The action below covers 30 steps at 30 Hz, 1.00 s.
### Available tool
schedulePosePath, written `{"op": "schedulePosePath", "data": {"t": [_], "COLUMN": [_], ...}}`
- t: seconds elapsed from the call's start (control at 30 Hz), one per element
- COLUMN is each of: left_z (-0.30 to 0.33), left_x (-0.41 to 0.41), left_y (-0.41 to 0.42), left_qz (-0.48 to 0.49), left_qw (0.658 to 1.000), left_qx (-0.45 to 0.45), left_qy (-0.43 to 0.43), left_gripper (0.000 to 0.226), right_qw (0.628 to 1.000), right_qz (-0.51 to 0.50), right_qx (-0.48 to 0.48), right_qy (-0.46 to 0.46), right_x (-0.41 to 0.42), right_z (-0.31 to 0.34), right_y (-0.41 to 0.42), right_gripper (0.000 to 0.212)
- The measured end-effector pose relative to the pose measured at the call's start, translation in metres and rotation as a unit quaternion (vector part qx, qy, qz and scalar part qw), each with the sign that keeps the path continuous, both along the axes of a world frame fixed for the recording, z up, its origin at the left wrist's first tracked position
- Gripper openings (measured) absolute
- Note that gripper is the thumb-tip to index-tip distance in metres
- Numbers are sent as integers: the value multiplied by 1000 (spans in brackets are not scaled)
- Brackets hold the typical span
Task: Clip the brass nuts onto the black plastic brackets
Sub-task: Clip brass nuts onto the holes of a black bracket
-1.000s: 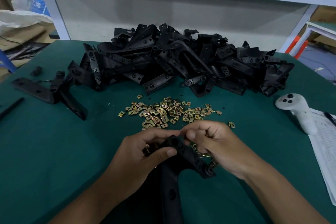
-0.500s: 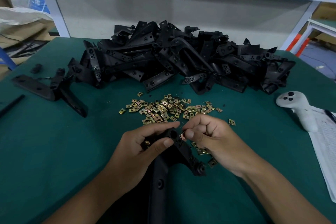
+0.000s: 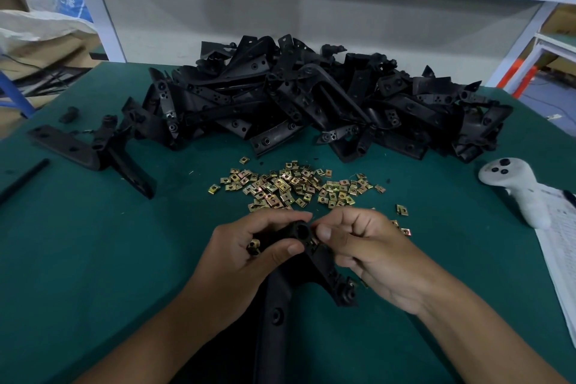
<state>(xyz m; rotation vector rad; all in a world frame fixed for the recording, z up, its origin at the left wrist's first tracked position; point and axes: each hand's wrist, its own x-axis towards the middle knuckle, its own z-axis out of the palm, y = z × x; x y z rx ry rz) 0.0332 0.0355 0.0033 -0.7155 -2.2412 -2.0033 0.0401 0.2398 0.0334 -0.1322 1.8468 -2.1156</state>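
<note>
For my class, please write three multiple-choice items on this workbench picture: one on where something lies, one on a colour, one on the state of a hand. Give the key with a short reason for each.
1. Where does the white controller lie?
A. At the table's right edge, beside the printed sheet
B. On top of the bracket pile
C. Among the loose nuts

2. What colour is the table cover?
A. Red
B. Dark green
C. White

3. What is the left hand doing?
A. Resting flat on the table
B. Holding a black bracket in its grip
C. Lifting the controller

Key: A, it sits by the printed sheet, right of the brass nuts; B, the cloth is green throughout; B, its fingers curl round the black bracket, while the right hand pinches at the bracket's end.
</note>
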Motion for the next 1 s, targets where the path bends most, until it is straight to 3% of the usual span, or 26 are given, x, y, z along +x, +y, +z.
{"op": "schedulePosePath", "data": {"t": [0.23, 0.5, 0.63, 0.77, 0.87, 1.0], "left_z": [-2, -4, -4, -4, -5, -5], "left_x": [0, -6, -4, -4, -4, -4], "left_y": [-2, -2, -2, -3, -3, -3], "left_qz": [52, 73, 72, 76, 79, 80], "left_qw": [998, 997, 997, 997, 996, 996], "left_qx": [-24, 22, 11, 9, 6, 4], "left_qy": [40, 29, 35, 31, 34, 32], "left_gripper": [27, 25, 25, 26, 25, 26], "right_qw": [1000, 990, 984, 978, 981, 991], "right_qz": [18, -15, -41, -69, -101, -95], "right_qx": [-15, -113, -141, -166, -132, -72], "right_qy": [-16, -88, -99, -106, -103, -55], "right_x": [6, -7, -12, -14, -15, -14], "right_z": [2, 0, 0, 1, 2, 2], "right_y": [-2, 7, 14, 17, 17, 14], "right_gripper": [12, 59, 45, 48, 42, 18]}}
